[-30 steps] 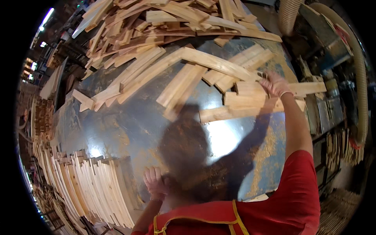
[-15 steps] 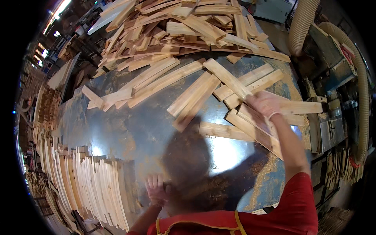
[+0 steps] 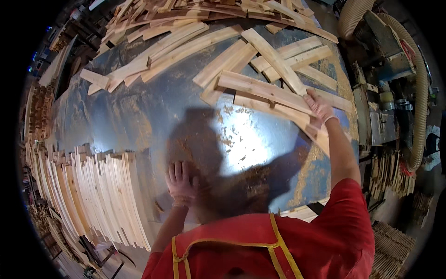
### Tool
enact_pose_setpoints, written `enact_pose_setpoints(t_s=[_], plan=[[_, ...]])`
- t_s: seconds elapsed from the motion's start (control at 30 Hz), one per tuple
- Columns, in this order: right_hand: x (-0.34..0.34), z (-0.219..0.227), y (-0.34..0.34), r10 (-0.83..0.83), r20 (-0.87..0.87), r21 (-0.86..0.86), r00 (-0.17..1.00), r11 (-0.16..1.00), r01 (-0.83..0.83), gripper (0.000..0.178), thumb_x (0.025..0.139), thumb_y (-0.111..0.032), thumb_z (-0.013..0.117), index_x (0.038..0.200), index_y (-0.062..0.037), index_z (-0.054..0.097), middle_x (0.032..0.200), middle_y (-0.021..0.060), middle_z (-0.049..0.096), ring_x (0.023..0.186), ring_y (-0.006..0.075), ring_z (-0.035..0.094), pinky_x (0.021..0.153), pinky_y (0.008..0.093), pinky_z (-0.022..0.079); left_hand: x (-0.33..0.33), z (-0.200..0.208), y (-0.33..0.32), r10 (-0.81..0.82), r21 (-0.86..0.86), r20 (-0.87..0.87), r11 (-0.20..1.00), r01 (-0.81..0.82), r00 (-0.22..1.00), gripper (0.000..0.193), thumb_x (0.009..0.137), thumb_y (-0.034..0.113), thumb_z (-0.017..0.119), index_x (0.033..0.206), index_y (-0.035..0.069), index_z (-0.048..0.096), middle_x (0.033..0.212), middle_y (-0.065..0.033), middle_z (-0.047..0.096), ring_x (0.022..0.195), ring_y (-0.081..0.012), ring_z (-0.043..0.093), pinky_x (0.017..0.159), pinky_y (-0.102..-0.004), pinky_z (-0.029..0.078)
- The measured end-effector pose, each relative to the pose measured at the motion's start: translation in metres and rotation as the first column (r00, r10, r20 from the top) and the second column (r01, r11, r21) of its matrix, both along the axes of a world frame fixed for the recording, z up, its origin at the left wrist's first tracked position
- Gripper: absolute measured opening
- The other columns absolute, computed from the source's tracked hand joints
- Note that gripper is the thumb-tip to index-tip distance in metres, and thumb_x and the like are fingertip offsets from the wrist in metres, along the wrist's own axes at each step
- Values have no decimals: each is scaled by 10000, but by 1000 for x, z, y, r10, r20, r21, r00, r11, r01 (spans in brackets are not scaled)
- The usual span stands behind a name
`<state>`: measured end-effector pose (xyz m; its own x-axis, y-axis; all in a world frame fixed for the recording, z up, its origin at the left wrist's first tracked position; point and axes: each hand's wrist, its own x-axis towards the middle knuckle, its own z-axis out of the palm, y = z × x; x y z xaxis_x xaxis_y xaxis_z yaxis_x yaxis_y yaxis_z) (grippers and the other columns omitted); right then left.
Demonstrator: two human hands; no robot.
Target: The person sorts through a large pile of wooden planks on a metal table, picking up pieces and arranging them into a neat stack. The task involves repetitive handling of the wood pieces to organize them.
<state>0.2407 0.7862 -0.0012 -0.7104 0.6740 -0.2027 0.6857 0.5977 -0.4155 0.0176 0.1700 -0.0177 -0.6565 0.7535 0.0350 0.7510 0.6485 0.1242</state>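
Observation:
My right hand (image 3: 321, 106) grips the near end of a pale wooden board (image 3: 265, 89). The board slants to the left over other boards, its far end above a darker-edged plank (image 3: 213, 95). Just beyond my fingers, another long board (image 3: 274, 58) lies diagonally, its near end close to my hand. Under the held board, a further plank (image 3: 260, 106) shows in part. My left hand (image 3: 181, 181) rests palm down on the blue-grey metal tabletop (image 3: 153, 116), fingers stretched out, with nothing in it.
A row of upright-edged wood strips (image 3: 100, 195) lines the table's left side. At the far end rises a large heap of loose boards (image 3: 223, 13). Sawdust (image 3: 304, 186) lies along the right edge. A ribbed hose (image 3: 423, 93) and machinery (image 3: 383, 125) stand to the right.
My right hand has taken up a board and swung it leftward across the others. My left hand stays flat on the table. The view has tilted down toward me.

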Motion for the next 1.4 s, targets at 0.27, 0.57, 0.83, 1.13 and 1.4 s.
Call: enact_pose_setpoints(t_s=[0.27,0.57,0.83,1.13,1.4], plan=[[-29,46,-258,-336,78,-2,938,941,338,873,935,-737,603,1550,-123,519,1449,272,605,1341,457,581,1133,505,465,-2,-11,-15,28,38,4,999,-28,1000,772,901,414,717,1571,107,485,1606,-168,478,1520,-415,389,1268,-597,264],[-24,64,-442,-273,-248,-408,929,900,156,922,823,-342,808,1601,-1,450,1479,274,609,1353,395,608,1144,413,482,2,54,-95,-82,259,525,964,-68,847,618,935,322,746,1477,77,578,1471,-160,605,1373,-374,553,1186,-499,409],[-63,81,-566,-168,-451,-597,876,787,-156,592,954,-392,750,1386,-4,635,1282,222,702,1228,349,655,1079,417,505,-1,52,-151,-212,142,977,531,-836,31,321,994,195,726,1273,38,699,1108,-46,752,955,-198,714,845,-374,587],[-15,31,-476,-228,-129,-114,965,970,214,855,799,-386,808,1540,-65,525,1384,285,601,1304,444,585,1141,503,468,-2,-7,-319,308,-66,-332,935,-348,892,576,952,355,667,1468,108,604,1585,-157,532,1480,-334,477,1209,-534,363],[-102,67,-289,-245,-217,48,945,964,261,876,804,-434,802,1539,-80,483,1476,289,548,1340,458,577,1125,496,487,25,48,-201,193,-78,94,979,-186,977,760,909,370,741,1601,164,501,1650,-150,455,1544,-348,388,1256,-545,292]])
